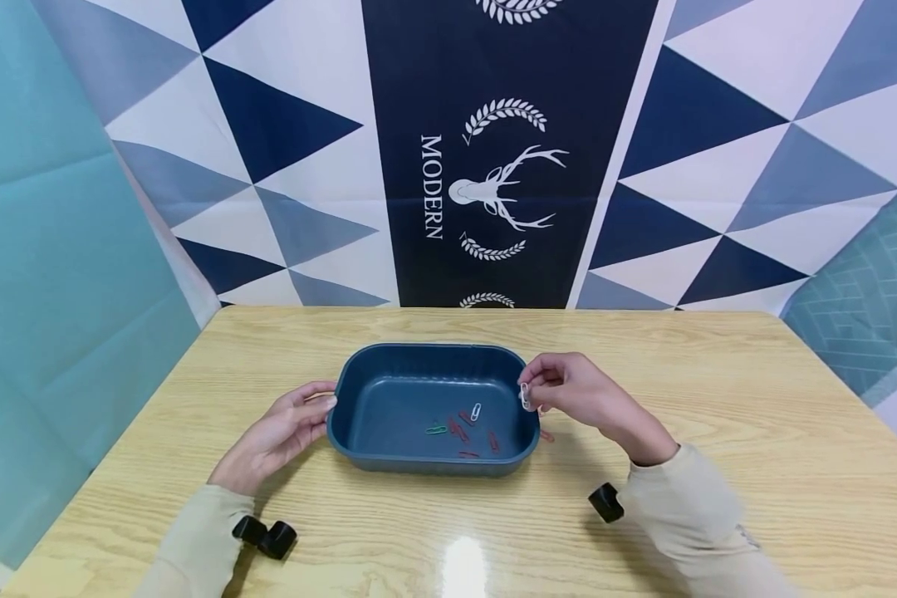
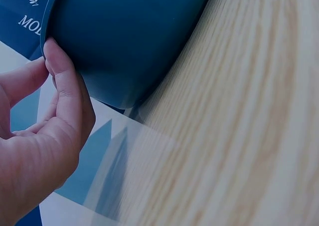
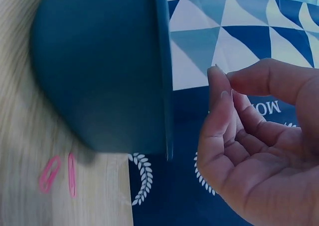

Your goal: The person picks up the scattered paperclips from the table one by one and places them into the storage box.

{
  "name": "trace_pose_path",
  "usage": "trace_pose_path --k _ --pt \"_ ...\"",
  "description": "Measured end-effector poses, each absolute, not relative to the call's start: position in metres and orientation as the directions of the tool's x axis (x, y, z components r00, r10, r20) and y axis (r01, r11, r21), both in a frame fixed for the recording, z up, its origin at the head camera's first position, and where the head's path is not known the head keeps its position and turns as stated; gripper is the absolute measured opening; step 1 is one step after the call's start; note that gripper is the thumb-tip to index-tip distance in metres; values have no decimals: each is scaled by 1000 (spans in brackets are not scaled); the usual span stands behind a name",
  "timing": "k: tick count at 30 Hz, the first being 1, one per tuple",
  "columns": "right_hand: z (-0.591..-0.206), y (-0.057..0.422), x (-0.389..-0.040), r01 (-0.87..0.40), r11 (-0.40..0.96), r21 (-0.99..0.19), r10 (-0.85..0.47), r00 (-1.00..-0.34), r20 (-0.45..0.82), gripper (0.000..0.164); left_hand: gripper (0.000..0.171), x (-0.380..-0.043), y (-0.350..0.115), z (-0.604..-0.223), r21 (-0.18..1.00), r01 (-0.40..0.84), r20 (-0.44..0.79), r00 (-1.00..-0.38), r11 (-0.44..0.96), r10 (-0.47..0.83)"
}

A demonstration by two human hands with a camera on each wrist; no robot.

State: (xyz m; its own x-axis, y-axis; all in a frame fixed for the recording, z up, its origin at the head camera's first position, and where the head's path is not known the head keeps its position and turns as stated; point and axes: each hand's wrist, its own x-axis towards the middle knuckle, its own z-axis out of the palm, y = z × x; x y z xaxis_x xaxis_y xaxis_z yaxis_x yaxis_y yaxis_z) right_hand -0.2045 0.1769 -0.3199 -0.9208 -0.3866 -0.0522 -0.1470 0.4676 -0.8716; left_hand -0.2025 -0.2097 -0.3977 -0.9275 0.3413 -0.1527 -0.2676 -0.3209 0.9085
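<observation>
A dark blue rectangular plastic basin (image 1: 419, 465) with rounded corners stands on the table. My left hand (image 1: 276, 436) holds its left end, with thumb and fingertips at the rim in the left wrist view. Over the basin's right rim, my right hand (image 1: 575, 390) pinches a white paper clip (image 1: 524, 394) between thumb and fingers. In the basin lie another white paper clip (image 1: 476, 412), a green paper clip (image 1: 436, 429) and several red paper clips (image 1: 458, 430). Just outside its right end, red paper clips (image 3: 71, 175) lie on the table, partly hidden by the basin in the head view.
The light wood-grain table (image 1: 643, 531) reaches back to a patterned cloth (image 1: 306, 149) with triangles and a deer-head panel. Teal cloth (image 1: 67, 249) hangs on the left. A black device (image 1: 265, 536) is on the left wrist, another (image 1: 606, 502) on the right.
</observation>
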Motion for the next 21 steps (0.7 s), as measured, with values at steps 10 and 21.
trace_pose_path --k 10,21 --pt "-321 160 -207 -163 481 -862 -400 -915 -50 12 26 -202 -209 -397 908 -273 -156 -925 -319 348" --pt "-323 149 -204 -157 465 -871 -426 -902 -65 14 26 -202 -210 -396 909 -268 -150 -925 -320 349"
